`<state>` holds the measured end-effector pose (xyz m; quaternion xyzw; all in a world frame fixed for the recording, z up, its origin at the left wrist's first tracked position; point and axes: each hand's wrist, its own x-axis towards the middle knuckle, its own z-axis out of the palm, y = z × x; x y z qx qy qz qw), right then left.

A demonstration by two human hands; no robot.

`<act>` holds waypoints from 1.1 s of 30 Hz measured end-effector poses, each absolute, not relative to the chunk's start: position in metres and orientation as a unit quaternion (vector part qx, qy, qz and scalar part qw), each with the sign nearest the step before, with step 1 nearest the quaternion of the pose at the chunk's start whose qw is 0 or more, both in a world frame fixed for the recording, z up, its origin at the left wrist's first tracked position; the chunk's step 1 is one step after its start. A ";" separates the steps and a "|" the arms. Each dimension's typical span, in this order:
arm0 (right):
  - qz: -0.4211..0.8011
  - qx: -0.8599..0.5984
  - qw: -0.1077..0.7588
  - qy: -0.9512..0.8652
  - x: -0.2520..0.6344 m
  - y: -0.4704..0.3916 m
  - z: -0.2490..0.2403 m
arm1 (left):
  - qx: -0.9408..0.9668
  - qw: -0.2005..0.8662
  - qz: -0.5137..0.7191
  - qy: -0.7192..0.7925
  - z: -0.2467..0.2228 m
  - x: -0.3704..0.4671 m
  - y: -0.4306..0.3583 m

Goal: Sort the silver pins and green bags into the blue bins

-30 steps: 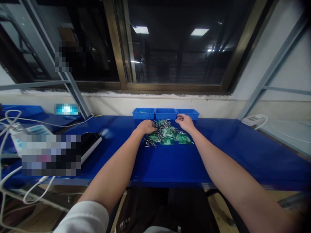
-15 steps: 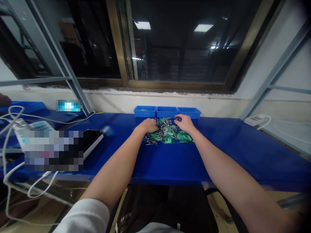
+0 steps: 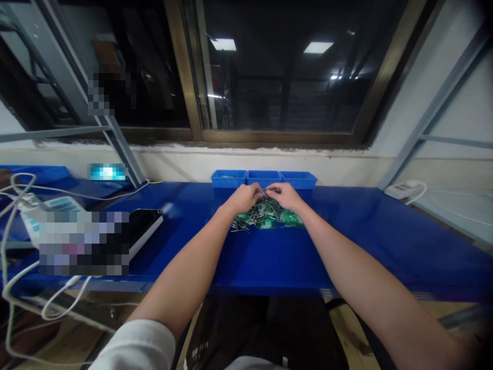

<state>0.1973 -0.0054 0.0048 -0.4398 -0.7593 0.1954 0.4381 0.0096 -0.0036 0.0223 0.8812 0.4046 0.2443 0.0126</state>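
Note:
A heap of thin metal pieces point(image 3: 251, 218), silver and dark, lies mixed with flat green pieces point(image 3: 265, 224) on the blue tabletop point(image 3: 265, 259). Over the back of the heap, my left hand point(image 3: 245, 197) is closed in a pinch, fingertips pointing right. Facing it, my right hand point(image 3: 285, 196) also has its thumb and fingers drawn together. The fingertips of both hands nearly meet at the top of the heap. Whatever they pinch is too small to make out. Just behind the hands stand three joined blue bins point(image 3: 264, 177); some green shows in the left one.
On the left lie a dark-screened device point(image 3: 144, 226), partly blurred out, and white cables point(image 3: 8, 257). A white power strip point(image 3: 404, 189) sits at the right. Grey metal posts point(image 3: 435, 105) flank the table, with a window point(image 3: 285, 77) behind. Part of another person's hand shows at the far left edge.
My left hand has moved right and slightly up from the heap's left side. My right hand has shifted left, so the fingertips now come together over the heap.

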 end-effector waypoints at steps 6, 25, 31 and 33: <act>0.262 -0.423 0.445 -0.745 0.195 -0.008 0.007 | 0.882 0.041 0.314 0.350 0.022 0.012 -0.005; 0.381 -0.424 0.539 -0.620 0.202 -0.004 0.004 | 0.820 0.168 0.395 0.379 0.015 0.008 0.006; 0.264 -0.534 0.560 -0.576 0.219 0.006 -0.003 | 0.763 0.116 0.407 0.488 0.011 -0.010 0.024; 0.223 -0.562 0.575 -0.552 0.227 0.011 -0.006 | 0.761 0.109 0.400 0.500 0.009 -0.013 0.027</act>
